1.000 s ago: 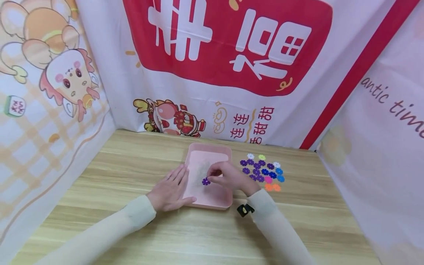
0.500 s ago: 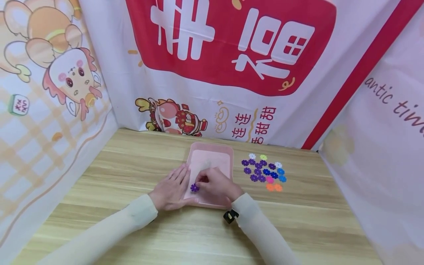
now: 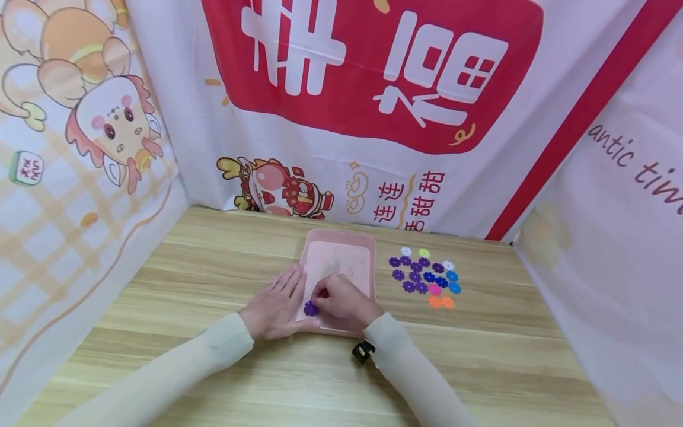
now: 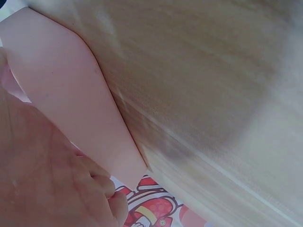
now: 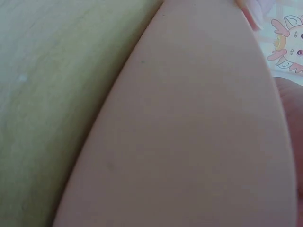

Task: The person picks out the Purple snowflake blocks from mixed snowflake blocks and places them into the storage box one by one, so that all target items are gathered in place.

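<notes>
A pink plastic tray (image 3: 348, 235) lies on the wooden table. My left hand (image 3: 273, 303) rests over its left rim, fingers straight and thumb along the near side. Inside the tray, my right hand (image 3: 344, 298) pinches a purple snowflake-shaped building disc (image 3: 310, 308) low near the near-left corner. Whether the disc touches the tray floor I cannot tell. The left wrist view has the tray's outer wall (image 4: 66, 85) beside the palm. In the right wrist view the wall (image 5: 189, 118) hides most of that hand and the disc.
To the right of the tray lie several snowflake discs (image 3: 415, 277), mostly purple, with blue, white, yellow, pink and orange ones among them. Printed cloth (image 3: 352, 127) hangs behind the wooden table (image 3: 224, 249) and along both sides. A black device (image 3: 364, 351) sits at my right wrist.
My right hand has moved left and nearer with the purple disc, from the tray's middle to its near-left corner. The left hand stays on the rim.
</notes>
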Demonstrator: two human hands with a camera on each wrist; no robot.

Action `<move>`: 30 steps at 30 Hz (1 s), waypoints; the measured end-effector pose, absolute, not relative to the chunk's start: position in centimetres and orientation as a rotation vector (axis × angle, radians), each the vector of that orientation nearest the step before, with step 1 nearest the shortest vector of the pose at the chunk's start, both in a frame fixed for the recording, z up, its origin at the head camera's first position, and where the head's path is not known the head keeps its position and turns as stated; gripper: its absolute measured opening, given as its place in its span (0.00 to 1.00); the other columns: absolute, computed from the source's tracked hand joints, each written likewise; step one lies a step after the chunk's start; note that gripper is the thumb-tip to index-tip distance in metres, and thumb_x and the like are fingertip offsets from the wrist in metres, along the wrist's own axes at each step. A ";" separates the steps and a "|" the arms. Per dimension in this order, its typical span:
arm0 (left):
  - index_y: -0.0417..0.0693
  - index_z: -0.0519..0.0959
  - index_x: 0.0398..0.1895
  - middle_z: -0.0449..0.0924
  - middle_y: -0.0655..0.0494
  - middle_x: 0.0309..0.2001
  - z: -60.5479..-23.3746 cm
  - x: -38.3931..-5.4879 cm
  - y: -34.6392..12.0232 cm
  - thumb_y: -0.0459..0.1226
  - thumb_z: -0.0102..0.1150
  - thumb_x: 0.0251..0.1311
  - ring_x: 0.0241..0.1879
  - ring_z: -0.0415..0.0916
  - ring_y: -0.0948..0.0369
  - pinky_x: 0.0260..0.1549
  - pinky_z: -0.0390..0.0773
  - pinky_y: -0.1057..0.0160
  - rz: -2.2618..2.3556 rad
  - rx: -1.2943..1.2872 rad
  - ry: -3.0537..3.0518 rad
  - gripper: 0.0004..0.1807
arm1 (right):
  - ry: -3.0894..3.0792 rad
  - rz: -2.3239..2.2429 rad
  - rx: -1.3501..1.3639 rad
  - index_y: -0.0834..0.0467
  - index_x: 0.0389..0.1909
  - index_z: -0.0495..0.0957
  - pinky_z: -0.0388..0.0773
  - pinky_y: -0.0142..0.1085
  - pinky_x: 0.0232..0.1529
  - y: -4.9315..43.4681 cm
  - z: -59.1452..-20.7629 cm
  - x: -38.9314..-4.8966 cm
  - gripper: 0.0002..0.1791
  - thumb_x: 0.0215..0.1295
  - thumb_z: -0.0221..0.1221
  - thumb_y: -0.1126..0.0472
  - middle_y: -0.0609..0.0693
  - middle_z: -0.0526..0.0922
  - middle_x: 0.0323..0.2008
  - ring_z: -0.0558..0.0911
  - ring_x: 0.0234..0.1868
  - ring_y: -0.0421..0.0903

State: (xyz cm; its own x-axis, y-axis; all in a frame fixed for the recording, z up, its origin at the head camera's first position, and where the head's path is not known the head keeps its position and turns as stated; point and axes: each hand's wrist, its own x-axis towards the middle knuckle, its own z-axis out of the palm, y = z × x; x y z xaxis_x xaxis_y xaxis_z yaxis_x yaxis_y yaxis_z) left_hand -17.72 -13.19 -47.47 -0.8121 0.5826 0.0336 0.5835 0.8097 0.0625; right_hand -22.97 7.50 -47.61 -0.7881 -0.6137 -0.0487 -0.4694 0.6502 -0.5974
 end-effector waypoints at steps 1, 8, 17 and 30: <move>0.26 0.55 0.81 0.52 0.28 0.82 -47.5 -17.8 -13.2 0.73 0.45 0.69 0.83 0.51 0.37 0.81 0.61 0.40 -0.097 -0.957 -2.980 0.61 | 2.627 -0.840 -0.881 0.56 0.35 0.90 0.81 0.24 0.38 7.5 -47.7 -23.0 0.06 0.72 0.67 0.61 0.43 0.89 0.29 0.81 0.29 0.32; 0.27 0.55 0.81 0.51 0.29 0.82 -47.6 -17.6 -13.2 0.74 0.45 0.68 0.83 0.51 0.37 0.81 0.60 0.39 -0.094 -0.956 -2.991 0.61 | 2.613 -0.828 -0.888 0.55 0.39 0.90 0.83 0.26 0.43 8.4 -47.4 -22.8 0.03 0.70 0.68 0.62 0.42 0.89 0.32 0.82 0.33 0.33; 0.28 0.54 0.81 0.49 0.30 0.83 -46.9 -17.4 -12.9 0.75 0.43 0.69 0.84 0.49 0.37 0.81 0.59 0.40 -0.127 -0.939 -3.030 0.62 | 2.721 -0.717 -0.883 0.59 0.47 0.88 0.87 0.33 0.51 13.4 -44.5 -24.0 0.09 0.67 0.68 0.66 0.49 0.90 0.42 0.86 0.44 0.41; 0.30 0.53 0.82 0.47 0.33 0.84 -46.7 -17.2 -13.0 0.76 0.40 0.68 0.85 0.47 0.39 0.82 0.57 0.41 -0.122 -0.926 -3.062 0.62 | 2.909 -0.609 -0.682 0.61 0.49 0.87 0.88 0.45 0.53 21.7 -44.6 -28.1 0.11 0.69 0.68 0.64 0.54 0.90 0.45 0.85 0.46 0.46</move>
State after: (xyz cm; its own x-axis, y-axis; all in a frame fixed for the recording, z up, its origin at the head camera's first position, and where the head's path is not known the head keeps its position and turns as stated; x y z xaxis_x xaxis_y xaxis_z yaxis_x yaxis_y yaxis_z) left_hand -17.23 -12.96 -46.69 -0.8310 0.5552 -0.0348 0.5507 0.8299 0.0901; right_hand -28.09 21.70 -44.56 -0.8958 -0.4446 0.0011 -0.4076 0.8203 -0.4011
